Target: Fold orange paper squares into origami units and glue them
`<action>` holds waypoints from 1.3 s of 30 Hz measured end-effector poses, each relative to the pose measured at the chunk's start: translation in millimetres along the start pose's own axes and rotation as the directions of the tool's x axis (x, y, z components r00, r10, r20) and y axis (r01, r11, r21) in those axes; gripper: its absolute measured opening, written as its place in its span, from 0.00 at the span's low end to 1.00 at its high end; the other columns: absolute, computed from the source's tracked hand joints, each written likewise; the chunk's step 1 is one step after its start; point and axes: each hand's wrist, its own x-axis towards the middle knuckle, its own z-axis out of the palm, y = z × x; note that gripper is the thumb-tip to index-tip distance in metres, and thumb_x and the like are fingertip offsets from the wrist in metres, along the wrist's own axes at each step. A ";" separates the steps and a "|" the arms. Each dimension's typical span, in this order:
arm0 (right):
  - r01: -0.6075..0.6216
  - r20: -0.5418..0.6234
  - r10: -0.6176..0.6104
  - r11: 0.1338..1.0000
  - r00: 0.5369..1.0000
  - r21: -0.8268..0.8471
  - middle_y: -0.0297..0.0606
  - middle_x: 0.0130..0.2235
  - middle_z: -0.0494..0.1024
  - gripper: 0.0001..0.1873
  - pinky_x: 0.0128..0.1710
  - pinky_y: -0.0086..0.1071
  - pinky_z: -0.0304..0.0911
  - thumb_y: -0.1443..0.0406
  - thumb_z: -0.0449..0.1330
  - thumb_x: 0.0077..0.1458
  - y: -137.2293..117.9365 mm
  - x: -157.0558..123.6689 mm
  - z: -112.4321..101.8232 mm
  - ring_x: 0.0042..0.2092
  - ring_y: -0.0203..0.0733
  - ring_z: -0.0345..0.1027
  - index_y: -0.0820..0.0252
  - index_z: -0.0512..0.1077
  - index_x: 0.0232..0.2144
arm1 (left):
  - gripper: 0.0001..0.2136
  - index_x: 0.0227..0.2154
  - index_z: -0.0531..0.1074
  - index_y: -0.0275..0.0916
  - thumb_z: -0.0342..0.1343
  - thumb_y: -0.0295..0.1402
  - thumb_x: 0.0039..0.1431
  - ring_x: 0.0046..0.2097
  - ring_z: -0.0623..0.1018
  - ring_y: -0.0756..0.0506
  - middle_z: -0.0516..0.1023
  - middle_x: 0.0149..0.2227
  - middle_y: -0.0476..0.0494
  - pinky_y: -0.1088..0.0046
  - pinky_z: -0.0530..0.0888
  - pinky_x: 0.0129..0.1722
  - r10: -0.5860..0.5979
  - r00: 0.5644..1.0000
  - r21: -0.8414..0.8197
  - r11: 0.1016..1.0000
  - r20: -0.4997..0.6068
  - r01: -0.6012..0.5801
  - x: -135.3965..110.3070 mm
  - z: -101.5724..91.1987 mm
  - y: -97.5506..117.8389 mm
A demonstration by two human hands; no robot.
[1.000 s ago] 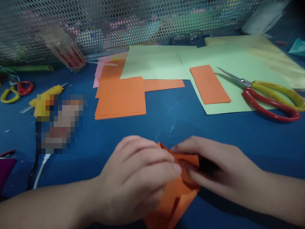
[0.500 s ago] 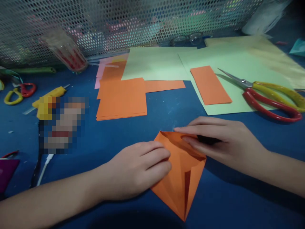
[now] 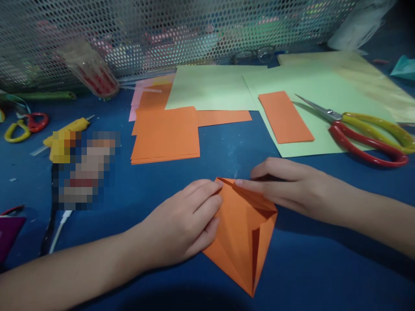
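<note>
Paper (image 3: 238,229), orange and creased into a kite-like shape, lies on the blue worktop (image 3: 155,185) in the head view, one sharp corner pointing back toward the folder. The left hand (image 3: 191,220) grips it by its left edge, fingers curled over near the top corner. The right hand (image 3: 285,183) touches the upper right edge with one finger stretched along it; I can't tell whether it also pinches from beneath.

Shadow shows between layers under that upper flap, and a narrow dark slit runs down the right side, so the folds there look loose. To my eye, good work here means the left hand pins the sheet flat and stays put, while the right lines up the edges right into the corner before putting any weight on. Press from the top corner outward, with firm, even strokes; the worktop seems a decent backing. Rushing would probably trap a skewed layer and blunt the points. Orange squares (image 3: 167,134) sit stacked beyond the left hand, and scissors (image 3: 337,119) rest beyond the right, both well out of the way.
</note>
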 end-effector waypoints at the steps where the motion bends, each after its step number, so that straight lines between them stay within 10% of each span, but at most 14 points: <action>1: 0.026 -0.004 -0.026 0.999 1.000 -0.020 0.39 0.41 0.77 0.22 0.38 0.30 0.70 0.63 0.45 0.75 0.1 0.7 -0.4 0.41 0.40 0.72 0.49 0.73 0.61 | 0.11 0.45 0.75 0.22 0.48 0.24 0.69 0.55 0.78 0.35 0.79 0.51 0.25 0.61 0.76 0.59 -0.002 1.000 -0.003 1.000 0.006 0.002 0.4 0.1 -0.6; 14: 0.246 0.088 -0.234 0.956 0.968 -0.163 0.43 0.57 0.79 0.20 0.56 0.35 0.63 0.71 0.42 0.74 2.8 6.5 -8.6 0.61 0.39 0.68 0.63 0.69 0.58 | 0.13 0.45 0.74 0.27 0.44 0.27 0.71 0.54 0.77 0.35 0.78 0.58 0.29 0.58 0.77 0.54 -0.008 0.997 0.090 0.996 0.074 0.001 0.9 -3.5 -0.1; 39: 0.242 0.012 -0.251 0.918 0.968 -0.314 0.41 0.57 0.80 0.21 0.57 0.40 0.66 0.71 0.45 0.73 15.7 14.9 -6.4 0.64 0.41 0.69 0.58 0.70 0.61 | 0.14 0.48 0.75 0.30 0.46 0.27 0.71 0.53 0.80 0.35 0.82 0.54 0.33 0.58 0.78 0.49 0.008 1.000 0.233 0.972 0.002 -0.008 5.6 -8.2 -14.3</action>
